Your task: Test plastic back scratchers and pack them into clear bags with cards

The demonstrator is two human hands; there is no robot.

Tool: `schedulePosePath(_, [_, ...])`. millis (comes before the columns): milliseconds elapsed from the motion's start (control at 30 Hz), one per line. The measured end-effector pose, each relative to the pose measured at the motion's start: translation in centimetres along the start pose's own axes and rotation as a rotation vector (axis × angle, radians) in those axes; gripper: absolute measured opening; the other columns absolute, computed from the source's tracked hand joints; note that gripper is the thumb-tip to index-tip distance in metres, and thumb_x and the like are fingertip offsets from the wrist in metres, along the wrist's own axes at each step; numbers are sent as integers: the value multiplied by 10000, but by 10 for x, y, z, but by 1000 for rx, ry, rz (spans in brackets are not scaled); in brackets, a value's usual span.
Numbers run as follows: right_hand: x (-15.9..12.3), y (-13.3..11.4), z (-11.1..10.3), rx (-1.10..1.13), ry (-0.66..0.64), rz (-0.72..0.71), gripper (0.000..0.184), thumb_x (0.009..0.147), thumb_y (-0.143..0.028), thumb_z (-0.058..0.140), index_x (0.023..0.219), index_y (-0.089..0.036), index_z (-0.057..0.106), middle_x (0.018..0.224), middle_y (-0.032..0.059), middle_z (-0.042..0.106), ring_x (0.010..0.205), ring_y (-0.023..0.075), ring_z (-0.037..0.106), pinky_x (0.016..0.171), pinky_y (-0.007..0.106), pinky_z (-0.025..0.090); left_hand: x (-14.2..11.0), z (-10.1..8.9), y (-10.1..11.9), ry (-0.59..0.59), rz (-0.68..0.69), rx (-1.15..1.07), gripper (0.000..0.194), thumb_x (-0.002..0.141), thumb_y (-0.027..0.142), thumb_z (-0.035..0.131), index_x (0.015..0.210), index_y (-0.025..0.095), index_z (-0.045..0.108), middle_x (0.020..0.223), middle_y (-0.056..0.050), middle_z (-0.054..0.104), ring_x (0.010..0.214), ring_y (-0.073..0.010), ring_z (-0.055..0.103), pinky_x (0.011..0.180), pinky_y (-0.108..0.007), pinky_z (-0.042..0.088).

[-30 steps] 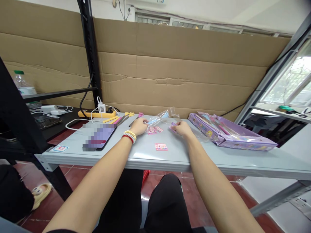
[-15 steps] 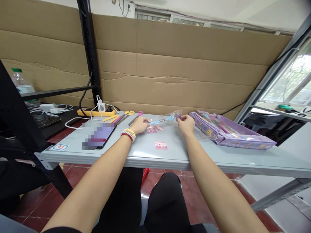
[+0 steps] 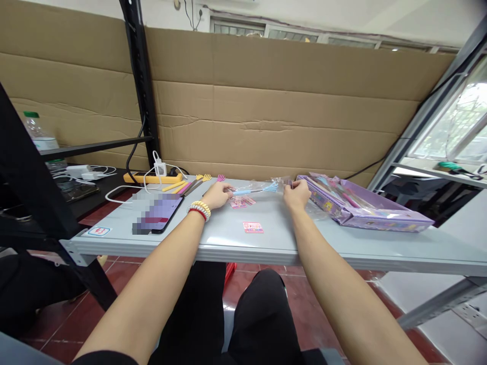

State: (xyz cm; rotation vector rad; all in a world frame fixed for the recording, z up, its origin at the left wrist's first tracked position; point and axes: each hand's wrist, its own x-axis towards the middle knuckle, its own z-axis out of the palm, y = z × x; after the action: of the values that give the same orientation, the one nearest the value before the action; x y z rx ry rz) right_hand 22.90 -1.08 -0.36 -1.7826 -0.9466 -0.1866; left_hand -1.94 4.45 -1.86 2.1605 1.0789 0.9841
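A light blue back scratcher [image 3: 272,188] with a claw-shaped head lies in a clear plastic wrapper [image 3: 279,180] between my hands. My left hand [image 3: 220,195] has its fingers closed on the handle end of the wrapped scratcher. The fingers of my right hand [image 3: 297,195] pinch the wrapper just past the claw; a small purplish piece shows at the fingertips. Beneath the scratcher lie small pink printed cards [image 3: 239,203]. Another pink card [image 3: 253,227] lies flat nearer the table's front edge.
Right of my hands stands a purple box [image 3: 384,222] of wrapped scratchers. Yellow and pink back scratchers [image 3: 194,185] lie left, beside a phone [image 3: 160,213]. A yellow power strip [image 3: 152,178] with white cables sits at the back left. Cardboard [image 3: 285,111] walls the table's rear.
My right hand has shifted slightly right, drawing the wrapper's end away from the claw. My left hand stays almost in place. The view has tilted a little.
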Motion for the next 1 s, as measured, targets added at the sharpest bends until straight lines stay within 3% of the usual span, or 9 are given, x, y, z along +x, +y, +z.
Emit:
schedulePosePath(200, [5, 3, -2, 82, 142, 62, 105, 698, -164, 541, 693, -207, 446, 689, 34, 559, 700, 192, 487, 731, 311, 357, 0, -4, -1, 30, -30, 19, 314, 728, 180, 536, 1000, 107, 675, 718, -49, 681, 657, -145, 601, 668, -238, 457])
schedulePosePath(367, [10, 5, -4, 246, 175, 148, 208, 579, -215, 668, 580, -204, 461, 561, -23, 492, 620, 167, 457, 749, 333, 370, -1, -7, 1, 4, -49, -35, 290, 732, 172, 531, 976, 100, 670, 723, -43, 668, 605, -129, 577, 611, -239, 438])
schedulePosePath(500, [11, 6, -4, 278, 226, 172, 289, 514, -254, 730, 587, -206, 455, 577, -29, 499, 633, 166, 465, 715, 321, 384, -5, -9, 6, -20, -52, -66, 258, 733, 177, 547, 948, 105, 671, 651, -18, 643, 585, -120, 562, 605, -234, 423])
schedulePosePath(667, [12, 5, -3, 385, 156, 131, 243, 568, -240, 710, 710, -181, 522, 587, -47, 513, 572, 134, 472, 647, 273, 376, -7, -11, 10, -37, -76, -90, 278, 728, 172, 558, 977, 101, 661, 584, -1, 621, 574, -123, 563, 602, -231, 422])
schedulePosePath(800, [11, 5, -4, 301, 178, 52, 129, 648, -251, 655, 644, -171, 554, 532, -44, 485, 554, 132, 444, 632, 273, 352, -7, -12, 11, -9, -89, -92, 251, 717, 170, 568, 938, 103, 665, 560, 7, 606, 559, -121, 553, 589, -228, 417])
schedulePosePath(1000, [12, 5, -2, 456, 155, 92, 250, 531, -251, 747, 647, -169, 541, 572, -38, 538, 547, 127, 510, 599, 264, 401, -7, -12, 7, -46, -58, -111, 235, 719, 192, 563, 912, 107, 666, 577, 0, 612, 559, -117, 545, 593, -232, 412])
